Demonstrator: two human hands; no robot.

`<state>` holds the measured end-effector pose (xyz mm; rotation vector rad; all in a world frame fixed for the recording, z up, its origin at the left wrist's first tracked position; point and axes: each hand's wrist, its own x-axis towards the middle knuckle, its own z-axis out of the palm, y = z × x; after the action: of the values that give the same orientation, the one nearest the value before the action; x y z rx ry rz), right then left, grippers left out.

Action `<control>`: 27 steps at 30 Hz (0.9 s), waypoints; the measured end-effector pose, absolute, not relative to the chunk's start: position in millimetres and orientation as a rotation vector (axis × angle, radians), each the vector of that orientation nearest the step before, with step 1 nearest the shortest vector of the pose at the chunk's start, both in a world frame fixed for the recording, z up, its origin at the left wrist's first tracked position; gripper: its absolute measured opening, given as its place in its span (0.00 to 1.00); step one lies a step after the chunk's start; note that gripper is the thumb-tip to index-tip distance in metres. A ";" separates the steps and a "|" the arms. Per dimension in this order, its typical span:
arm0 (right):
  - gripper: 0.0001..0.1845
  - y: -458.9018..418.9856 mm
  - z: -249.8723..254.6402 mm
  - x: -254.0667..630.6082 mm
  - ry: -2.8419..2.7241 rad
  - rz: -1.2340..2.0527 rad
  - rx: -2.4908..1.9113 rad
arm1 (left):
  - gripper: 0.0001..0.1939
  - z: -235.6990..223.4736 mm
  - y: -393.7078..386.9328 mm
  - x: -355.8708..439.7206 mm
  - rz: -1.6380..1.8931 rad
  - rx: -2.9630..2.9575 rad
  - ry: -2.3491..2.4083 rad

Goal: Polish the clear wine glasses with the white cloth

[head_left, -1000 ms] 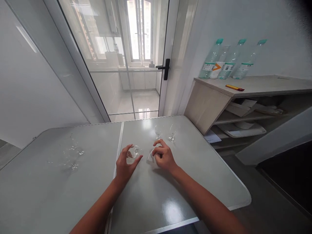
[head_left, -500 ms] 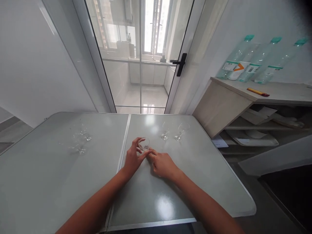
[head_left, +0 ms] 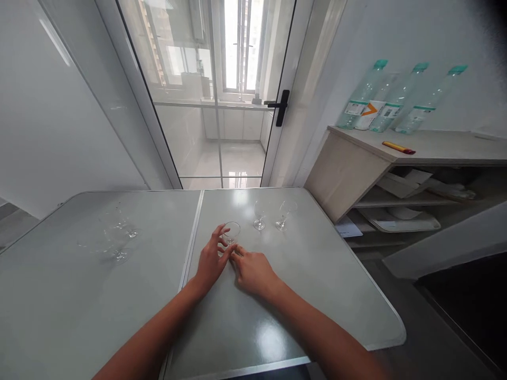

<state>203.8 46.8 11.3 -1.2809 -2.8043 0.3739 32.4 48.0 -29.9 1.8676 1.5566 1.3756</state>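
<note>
A clear stemmed glass (head_left: pixel 231 230) is in front of me near the table's seam, its round rim facing up. My left hand (head_left: pixel 211 259) is closed around its left side, fingers behind the bowl and thumb in front. My right hand (head_left: pixel 255 270) reaches in from the right, its fingers closed together low at the glass by my left thumb. The foot of this glass is mostly hidden by my fingers. Beyond, to the right, stand two more stemmed glasses, one (head_left: pixel 259 224) left of the other (head_left: pixel 281 224).
On the table's left half are two clear stemmed glasses, a farther one (head_left: pixel 132 232) and a nearer one (head_left: pixel 120 255). The grey table (head_left: pixel 332 295) meets a glass door at the back. A wooden shelf (head_left: pixel 348 169) at the right bears several plastic bottles (head_left: pixel 390 112).
My view has turned a little to the right, so the scene slides left. Between my hands, the glass appears slightly more upright. Both hands stay at the glass.
</note>
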 end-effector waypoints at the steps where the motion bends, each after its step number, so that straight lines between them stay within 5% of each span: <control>1: 0.36 47.2 9.9 203.0 -2.799 0.371 -1.302 | 0.32 -29.4 48.6 32.7 1.374 1.861 1.550; 5: 0.41 54.9 2.4 199.4 -2.780 0.370 -1.391 | 0.36 -27.9 49.9 31.4 1.444 1.804 1.614; 13: 0.45 86.2 -2.6 193.7 -2.774 0.361 -1.547 | 0.17 -22.9 45.9 24.8 1.506 1.748 1.769; 27: 0.45 99.2 -2.3 177.5 -2.685 0.188 -1.642 | 0.12 -22.6 43.8 20.2 1.475 1.768 1.749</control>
<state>177.5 99.2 -2.3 -1.6420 -2.6846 0.1885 20.2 43.8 -22.6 1.7680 1.7491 1.4749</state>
